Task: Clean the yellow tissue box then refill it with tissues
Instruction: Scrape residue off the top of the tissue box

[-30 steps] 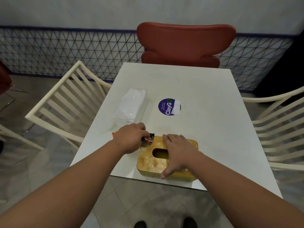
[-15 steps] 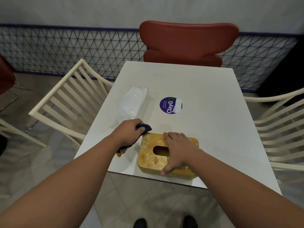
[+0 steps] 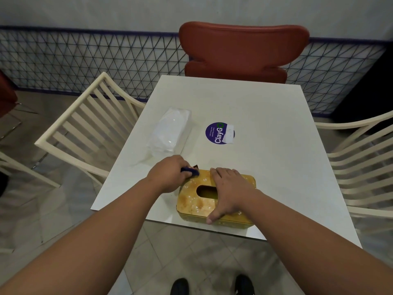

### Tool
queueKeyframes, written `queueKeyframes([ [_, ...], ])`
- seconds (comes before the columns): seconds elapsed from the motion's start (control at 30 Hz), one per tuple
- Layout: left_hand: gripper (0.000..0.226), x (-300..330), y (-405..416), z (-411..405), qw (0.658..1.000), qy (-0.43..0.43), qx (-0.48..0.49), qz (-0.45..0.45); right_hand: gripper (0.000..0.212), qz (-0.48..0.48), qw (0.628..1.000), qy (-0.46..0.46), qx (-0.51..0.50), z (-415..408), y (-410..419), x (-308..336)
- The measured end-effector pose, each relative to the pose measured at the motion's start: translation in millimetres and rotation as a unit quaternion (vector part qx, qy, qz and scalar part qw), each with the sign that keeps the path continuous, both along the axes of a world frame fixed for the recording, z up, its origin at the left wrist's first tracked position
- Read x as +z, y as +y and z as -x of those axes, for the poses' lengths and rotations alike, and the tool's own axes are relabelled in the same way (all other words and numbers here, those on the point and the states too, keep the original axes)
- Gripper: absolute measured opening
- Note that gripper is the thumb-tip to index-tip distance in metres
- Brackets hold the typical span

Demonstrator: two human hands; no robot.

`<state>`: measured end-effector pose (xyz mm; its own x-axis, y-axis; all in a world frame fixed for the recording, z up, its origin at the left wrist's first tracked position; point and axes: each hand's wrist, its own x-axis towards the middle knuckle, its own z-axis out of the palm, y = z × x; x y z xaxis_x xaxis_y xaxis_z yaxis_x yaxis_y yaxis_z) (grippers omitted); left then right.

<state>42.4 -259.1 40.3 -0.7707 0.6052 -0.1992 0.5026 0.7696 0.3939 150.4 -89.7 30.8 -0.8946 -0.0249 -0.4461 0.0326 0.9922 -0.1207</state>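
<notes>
Box: yellow tissue box (image 3: pixel 195 204) lies flat at the near edge of the table (image 3: pixel 265 145), just left of that edge's middle; an oval slot opens in its top, and white specks and darker blotches mark the lid.
Right hand: right hand (image 3: pixel 228 189) rests palm-down on the box top, covering the slot's right end; fingers lie close together and reach the far rim, while the thumb hooks over the near rim.
Left hand: left hand (image 3: pixel 169 173) is curled shut around a cloth, knuckles up, just beside the box's far left corner.
Cloth: dark blue cloth (image 3: pixel 190 170) shows only as a small bunch past the fingers, touching the far left corner of the lid; a brownish scrap shows at its far end, and the rest is hidden in the fist.
Tissues: clear-wrapped pack of tissues (image 3: pixel 169 133) lies on the table's left half, beyond the left hand and apart from the box.
Sticker: round purple sticker (image 3: pixel 218 133) reading "ClayGo" sits near the table's middle, to the right of the pack; a white patch overlaps its right side.
Chairs: red chair (image 3: pixel 242 50) stands at the far end; a cream slatted chair (image 3: pixel 85 124) flanks the left side and another (image 3: pixel 361 165) the right.
Fence: wire-mesh fence (image 3: pixel 85 60) runs behind the table.
Shoes: two dark shoe tips (image 3: pixel 179 286) show on the tiled floor below the table edge.
</notes>
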Motion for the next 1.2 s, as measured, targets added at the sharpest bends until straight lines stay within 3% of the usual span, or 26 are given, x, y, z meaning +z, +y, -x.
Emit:
queueKeyframes([
  [0.43,0.026,-8.4,-19.3,-11.1,0.998,0.026,-0.05,0.036,0.141,0.001,1.0,0.002,0.0,0.4,-0.7,0.6],
  [0.77,0.024,3.6,-25.7,-5.4,0.998,0.059,0.02,-0.032,0.139,0.006,1.0,0.001,-0.002,-0.5,0.0,0.7],
  [1.2,0.03,-16.2,-35.6,-34.6,0.995,0.082,-0.025,0.052,0.143,0.007,1.0,0.011,-0.002,-0.8,0.0,-0.9],
])
